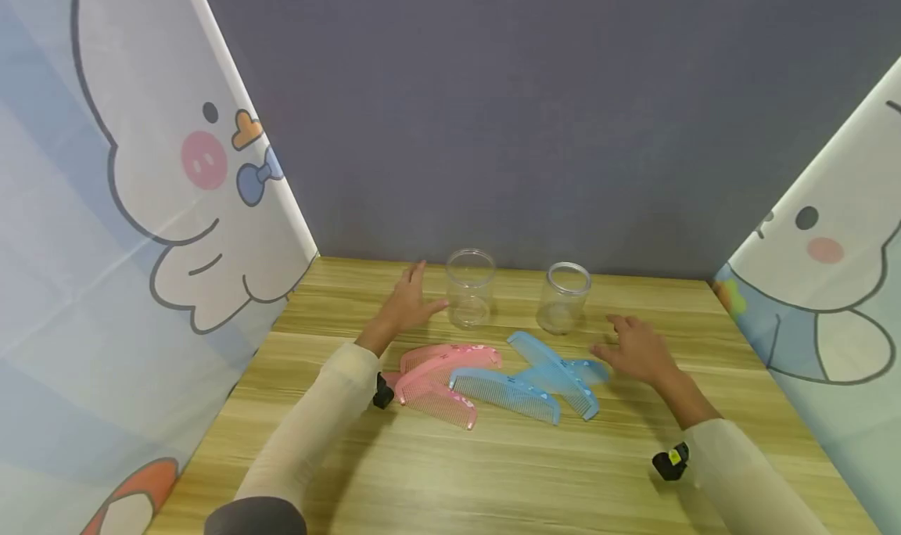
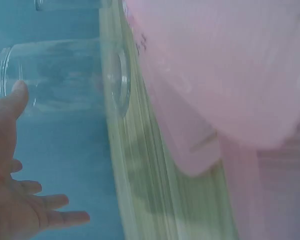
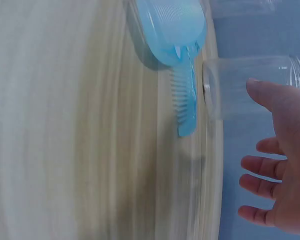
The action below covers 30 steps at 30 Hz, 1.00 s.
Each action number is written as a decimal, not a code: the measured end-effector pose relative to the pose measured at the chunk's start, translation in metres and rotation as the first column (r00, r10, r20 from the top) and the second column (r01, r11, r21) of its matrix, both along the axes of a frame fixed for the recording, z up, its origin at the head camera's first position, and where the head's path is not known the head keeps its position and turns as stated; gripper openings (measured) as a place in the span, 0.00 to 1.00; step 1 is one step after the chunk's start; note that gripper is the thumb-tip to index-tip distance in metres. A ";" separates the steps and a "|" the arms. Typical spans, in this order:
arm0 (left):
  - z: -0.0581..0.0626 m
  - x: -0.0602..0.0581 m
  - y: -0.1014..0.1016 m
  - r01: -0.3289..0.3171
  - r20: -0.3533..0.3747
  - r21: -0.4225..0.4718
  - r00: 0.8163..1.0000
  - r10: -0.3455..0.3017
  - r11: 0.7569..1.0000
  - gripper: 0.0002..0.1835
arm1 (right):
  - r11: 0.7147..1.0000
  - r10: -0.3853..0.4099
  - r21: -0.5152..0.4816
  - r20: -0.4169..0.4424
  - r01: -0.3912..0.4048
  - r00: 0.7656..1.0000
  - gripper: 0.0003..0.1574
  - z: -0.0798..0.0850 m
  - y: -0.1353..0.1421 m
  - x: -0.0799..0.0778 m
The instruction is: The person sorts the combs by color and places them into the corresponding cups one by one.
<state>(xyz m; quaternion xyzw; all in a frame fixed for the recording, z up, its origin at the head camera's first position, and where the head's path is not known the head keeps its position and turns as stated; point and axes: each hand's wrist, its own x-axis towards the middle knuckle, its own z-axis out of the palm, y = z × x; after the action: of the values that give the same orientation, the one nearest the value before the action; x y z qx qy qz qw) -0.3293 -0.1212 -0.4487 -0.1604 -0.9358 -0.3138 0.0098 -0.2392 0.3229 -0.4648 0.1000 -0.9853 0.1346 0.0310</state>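
Two clear, lidless jars stand upright toward the back of the table, a left jar (image 1: 470,292) and a right jar (image 1: 563,300). My left hand (image 1: 411,300) hovers just left of the left jar, thumb toward it and fingers spread, holding nothing. To the right of the right jar, my right hand (image 1: 639,349) is spread above the table and also holds nothing. Several pink combs (image 1: 439,378) lie overlapping in front of the left jar. Beside them, several blue combs (image 1: 503,390) lie crossed over each other, nearer the right hand.
The wood-grain table (image 1: 450,472) ends at a dark grey panel (image 1: 507,128) behind the jars. Cloths printed with cartoon animals hang on both sides, a left cloth (image 1: 84,285) and a right cloth (image 1: 831,285).
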 end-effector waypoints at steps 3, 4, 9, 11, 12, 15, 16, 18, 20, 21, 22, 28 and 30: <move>-0.002 -0.001 0.010 -0.005 -0.007 0.064 1.000 0.006 0.998 0.55 | 0.999 0.025 -0.026 -0.004 -0.025 1.000 0.49 -0.003 -0.003 0.005; -0.003 -0.002 0.013 -0.007 -0.006 0.079 1.000 0.008 0.997 0.55 | 0.999 0.034 -0.030 -0.001 -0.034 0.999 0.49 -0.004 -0.005 0.006; -0.006 -0.004 0.024 -0.010 0.002 0.160 1.000 0.010 0.987 0.57 | 0.995 0.075 -0.068 0.054 -0.071 0.996 0.45 -0.008 -0.014 0.013; -0.007 -0.006 0.028 -0.007 -0.005 0.192 1.000 0.008 0.981 0.58 | 0.993 0.086 -0.084 0.092 -0.079 0.992 0.45 -0.009 -0.017 0.015; -0.008 -0.007 0.030 -0.006 -0.012 0.202 1.000 0.008 0.979 0.59 | 0.991 0.099 -0.096 0.111 -0.089 0.989 0.45 -0.009 -0.019 0.017; -0.009 -0.010 0.036 -0.004 -0.021 0.234 1.000 0.009 0.972 0.60 | 0.988 0.124 -0.113 0.156 -0.107 0.980 0.45 -0.010 -0.025 0.021; -0.010 -0.011 0.039 -0.004 -0.020 0.245 1.000 0.009 0.970 0.60 | 0.986 0.136 -0.116 0.162 -0.118 0.977 0.45 -0.011 -0.026 0.023; -0.010 -0.011 0.043 -0.009 -0.008 0.261 1.000 0.011 0.965 0.60 | 0.983 0.157 -0.117 0.163 -0.139 0.974 0.44 -0.013 -0.029 0.026; -0.010 -0.011 0.047 -0.012 0.000 0.277 1.000 0.012 0.961 0.60 | 0.984 0.160 -0.110 0.158 -0.144 0.974 0.43 -0.014 -0.031 0.029; -0.009 -0.011 0.049 -0.013 -0.001 0.286 1.000 0.014 0.958 0.60 | 0.983 0.162 -0.107 0.155 -0.147 0.975 0.43 -0.015 -0.032 0.030; -0.009 -0.011 0.051 -0.014 -0.004 0.290 1.000 0.016 0.957 0.59 | 0.984 0.159 -0.101 0.155 -0.145 0.975 0.43 -0.015 -0.034 0.032; -0.010 -0.012 0.057 -0.024 -0.025 0.296 0.999 0.032 0.955 0.57 | 0.987 0.148 -0.091 0.191 -0.133 0.970 0.49 -0.018 -0.040 0.035; -0.010 -0.012 0.058 -0.031 -0.022 0.300 0.999 0.039 0.953 0.57 | 0.987 0.153 -0.089 0.202 -0.137 0.967 0.51 -0.019 -0.041 0.036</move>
<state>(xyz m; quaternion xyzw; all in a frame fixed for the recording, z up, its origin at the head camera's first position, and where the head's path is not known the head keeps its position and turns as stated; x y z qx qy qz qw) -0.3414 -0.0634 -0.4587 -0.1447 -0.8799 -0.4496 0.0523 -0.2031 0.2816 -0.4835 0.1558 -0.9675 0.1829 -0.0785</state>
